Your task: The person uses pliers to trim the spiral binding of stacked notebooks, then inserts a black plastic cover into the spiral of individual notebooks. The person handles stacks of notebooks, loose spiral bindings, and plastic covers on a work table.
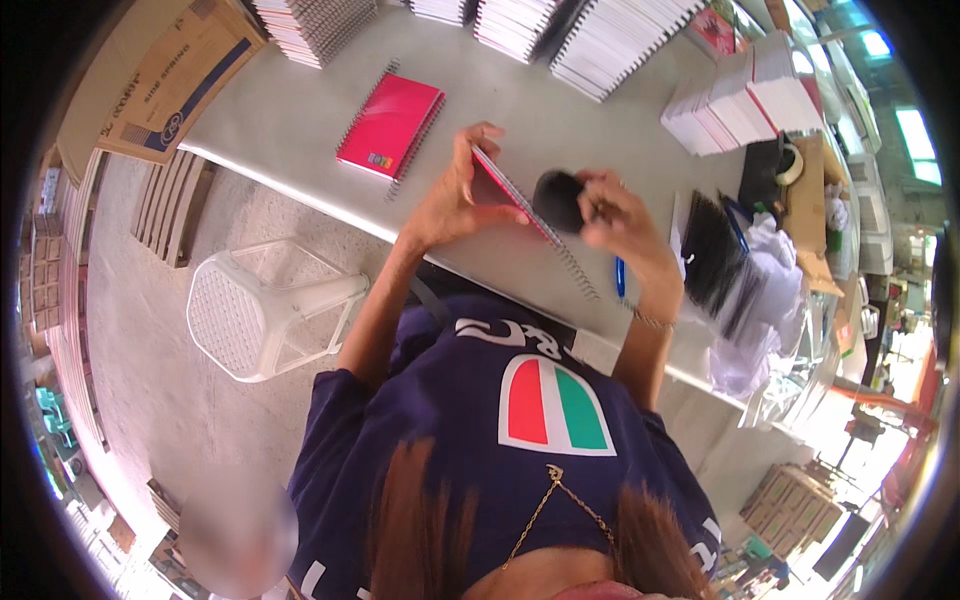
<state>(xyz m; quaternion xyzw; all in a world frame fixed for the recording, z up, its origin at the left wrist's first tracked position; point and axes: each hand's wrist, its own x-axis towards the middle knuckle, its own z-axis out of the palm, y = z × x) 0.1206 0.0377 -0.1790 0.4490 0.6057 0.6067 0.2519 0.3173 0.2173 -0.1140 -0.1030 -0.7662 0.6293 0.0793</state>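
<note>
My left hand (455, 200) is closed around a red spiral notebook (505, 188), tilted almost edge-on above the table. A loose length of wire coil (577, 272) sticks out past the notebook's end, toward my body. My right hand (625, 220) grips a dark rounded object (560, 202) beside the notebook's spine; its exact kind is not clear. Whether that object touches the coil, I cannot tell. Another red spiral notebook (392, 125) lies flat to the left, with coil ends poking out beyond its edges.
Stacks of spiral notebooks (620, 45) line the far side of the grey table (290, 130). At right are book stacks (740, 100), black coils (712, 260), a blue pen (620, 277) and crumpled white plastic (765, 290). A cardboard box (185, 85) and white stool (240, 310) stand left.
</note>
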